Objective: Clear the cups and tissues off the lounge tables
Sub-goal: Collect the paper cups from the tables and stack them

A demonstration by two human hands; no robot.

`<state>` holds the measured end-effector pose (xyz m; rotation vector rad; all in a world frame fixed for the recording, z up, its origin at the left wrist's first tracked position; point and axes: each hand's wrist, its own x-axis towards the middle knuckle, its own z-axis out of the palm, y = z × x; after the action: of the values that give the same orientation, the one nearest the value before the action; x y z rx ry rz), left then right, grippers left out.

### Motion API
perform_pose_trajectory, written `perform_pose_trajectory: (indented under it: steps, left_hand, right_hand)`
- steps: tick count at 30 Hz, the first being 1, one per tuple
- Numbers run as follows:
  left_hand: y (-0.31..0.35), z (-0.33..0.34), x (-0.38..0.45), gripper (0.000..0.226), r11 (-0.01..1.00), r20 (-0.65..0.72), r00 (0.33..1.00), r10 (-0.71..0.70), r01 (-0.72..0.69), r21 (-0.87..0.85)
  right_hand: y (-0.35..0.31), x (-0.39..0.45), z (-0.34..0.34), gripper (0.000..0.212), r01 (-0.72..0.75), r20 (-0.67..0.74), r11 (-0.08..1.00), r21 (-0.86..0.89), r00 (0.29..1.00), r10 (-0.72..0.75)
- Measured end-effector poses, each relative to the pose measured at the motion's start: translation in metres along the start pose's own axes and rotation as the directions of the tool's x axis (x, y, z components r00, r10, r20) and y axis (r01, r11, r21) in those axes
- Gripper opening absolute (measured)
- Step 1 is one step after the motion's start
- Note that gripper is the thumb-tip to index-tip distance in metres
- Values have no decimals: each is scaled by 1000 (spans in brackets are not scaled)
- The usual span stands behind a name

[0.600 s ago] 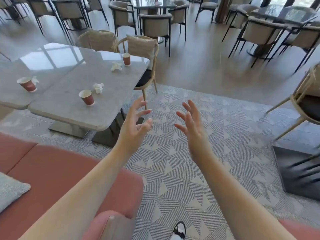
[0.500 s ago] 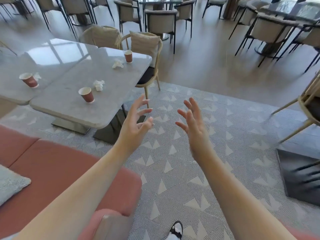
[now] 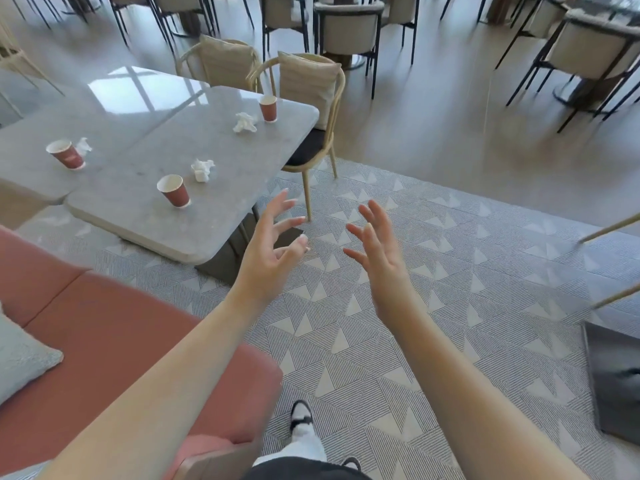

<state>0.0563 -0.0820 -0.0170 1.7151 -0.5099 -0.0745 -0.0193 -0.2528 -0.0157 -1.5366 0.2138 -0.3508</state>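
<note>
While both hands are raised over the patterned rug (image 3: 433,306), nothing is held: the left hand (image 3: 268,258) is seen with fingers spread and slightly bent, the right hand (image 3: 381,261) with fingers spread and nearly straight, palms turned toward each other. The grey surface (image 3: 221,188) is located at 10 o'clock of the left hand. Three red paper cups are counted on it: the near cup (image 3: 174,190) close to the front edge, the far cup (image 3: 268,108) near the back corner at 12 o'clock, and the left cup (image 3: 66,154) on the adjoining slab at 9 o'clock. A crumpled tissue (image 3: 202,169) is set just beside the near cup, a second tissue (image 3: 245,122) just beside the far cup, a third tissue (image 3: 83,146) touching or just behind the left cup. A pink sofa (image 3: 104,334) is seen at 8 o'clock, a wooden chair (image 3: 311,109) against the surface's far edge.
</note>
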Motion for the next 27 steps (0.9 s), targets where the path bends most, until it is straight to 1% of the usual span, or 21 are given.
perform_pose_trajectory:
  steps: [4, 10, 14, 19, 23, 27]
  left_hand:
    - [-22, -13, 30, 60, 1000, -36, 999, -18, 18, -2]
    - [-54, -46, 88, 62, 1000, -110, 994, -21, 19, -19]
    - [-72, -76, 127, 63, 1000, -157, 987, -27, 27, -2]
    - [-92, -104, 160, 64, 999, -185, 981, -49, 45, -25]
    - [-105, -119, 184, 63, 997, -230, 971, -68, 75, 18]
    - [-122, -126, 209, 66, 991, -273, 952, -136, 135, -22]
  right_hand:
    - [10, 37, 16, 61, -1, 45, 1000, -2, 999, 1]
    - [18, 112, 53, 53, -8, 106, 1000, -26, 994, 11]
    - [19, 159, 81, 64, -17, 141, 999, -52, 990, 25]
    - [32, 203, 107, 58, -46, 173, 997, -62, 983, 56]
    - [41, 240, 125, 60, -65, 234, 996, -67, 969, 79]
    - [53, 283, 140, 65, -70, 293, 997, -44, 953, 80]
